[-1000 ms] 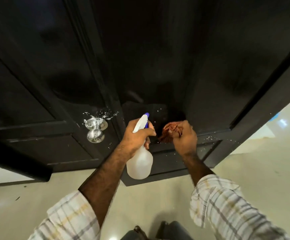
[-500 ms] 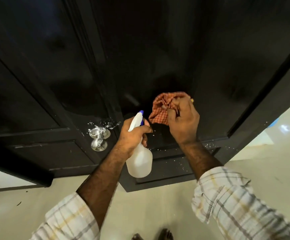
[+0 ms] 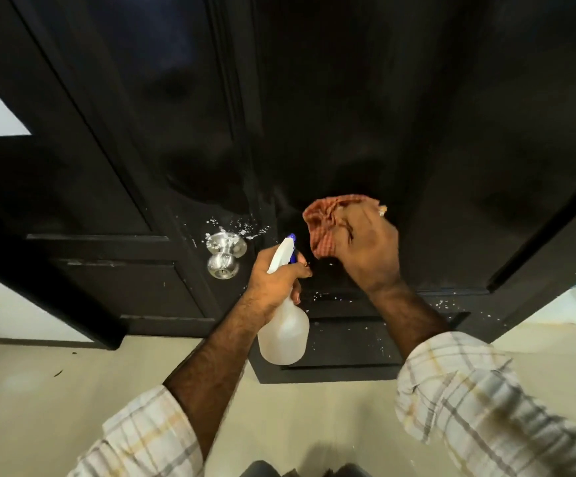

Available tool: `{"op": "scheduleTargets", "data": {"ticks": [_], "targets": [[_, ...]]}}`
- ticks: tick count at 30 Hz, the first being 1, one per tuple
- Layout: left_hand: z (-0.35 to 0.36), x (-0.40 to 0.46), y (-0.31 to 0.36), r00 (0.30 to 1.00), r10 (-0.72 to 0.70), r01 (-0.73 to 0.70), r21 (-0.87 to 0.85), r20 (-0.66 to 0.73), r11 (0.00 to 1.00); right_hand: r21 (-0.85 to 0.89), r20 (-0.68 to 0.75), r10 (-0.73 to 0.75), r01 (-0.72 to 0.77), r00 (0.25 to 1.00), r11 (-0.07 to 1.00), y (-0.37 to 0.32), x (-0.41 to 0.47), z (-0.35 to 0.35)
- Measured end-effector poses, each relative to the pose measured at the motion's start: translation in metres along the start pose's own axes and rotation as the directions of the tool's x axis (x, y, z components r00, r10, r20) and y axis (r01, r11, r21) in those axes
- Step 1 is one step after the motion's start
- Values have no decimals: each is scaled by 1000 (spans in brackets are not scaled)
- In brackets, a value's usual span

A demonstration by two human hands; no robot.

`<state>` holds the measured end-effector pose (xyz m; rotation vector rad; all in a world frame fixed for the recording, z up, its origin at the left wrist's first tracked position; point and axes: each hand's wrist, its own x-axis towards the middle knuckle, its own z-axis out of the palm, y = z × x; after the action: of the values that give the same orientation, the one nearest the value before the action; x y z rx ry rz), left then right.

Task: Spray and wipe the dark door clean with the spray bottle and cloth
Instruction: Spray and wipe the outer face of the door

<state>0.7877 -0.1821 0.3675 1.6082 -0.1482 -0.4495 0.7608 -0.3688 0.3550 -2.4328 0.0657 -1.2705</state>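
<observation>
Your left hand (image 3: pixel 273 284) grips the plain bottle (image 3: pixel 285 333), your right hand (image 3: pixel 369 253) presses the bunched cloth (image 3: pixel 324 222) on the door (image 3: pixel 348 115).

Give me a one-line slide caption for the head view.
Right hand presses an orange checked cloth to the dark door; left hand holds the spray bottle beside a droplet-flecked knob.

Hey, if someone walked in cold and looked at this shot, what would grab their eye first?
Probably the orange checked cloth, bright against the dark door, bunched under the right hand and pressed to the panel near the centre. Just left of it, the left hand grips a white spray bottle with a blue nozzle. Further left, the shiny silver doorknob stands out, with white droplets around it.
</observation>
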Motion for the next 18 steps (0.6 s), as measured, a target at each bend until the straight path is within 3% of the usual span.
{"op": "scheduleTargets", "data": {"ticks": [3, 6, 9, 13, 15, 18], "targets": [[-7, -2, 23, 999, 18, -19, -35, -30, 999, 14, -133, -85, 87, 988, 996, -29, 59, -18], [-18, 0, 28, 998, 14, -16, -29, -58, 999, -20, -115, -144, 143, 983, 990, -25, 53, -13], [-22, 3, 9, 997, 31, -31, -5, -69, 1000, -120, 88, -204, 214, 975, 969, 5, -6, 11], [-23, -3, -32, 998, 37, -35, 37, -57, 999, -223, 457, -253, 386, 853, 895, 50, -83, 37], [-23, -7, -44, 997, 19, -17, 29, -72, 999, -216, 526, -266, 429, 808, 877, 57, -90, 38], [-24, -12, -44, 994, 9, -9, 6, -112, 1000, -179, 488, -323, 456, 811, 872, 46, -64, 29]]}}
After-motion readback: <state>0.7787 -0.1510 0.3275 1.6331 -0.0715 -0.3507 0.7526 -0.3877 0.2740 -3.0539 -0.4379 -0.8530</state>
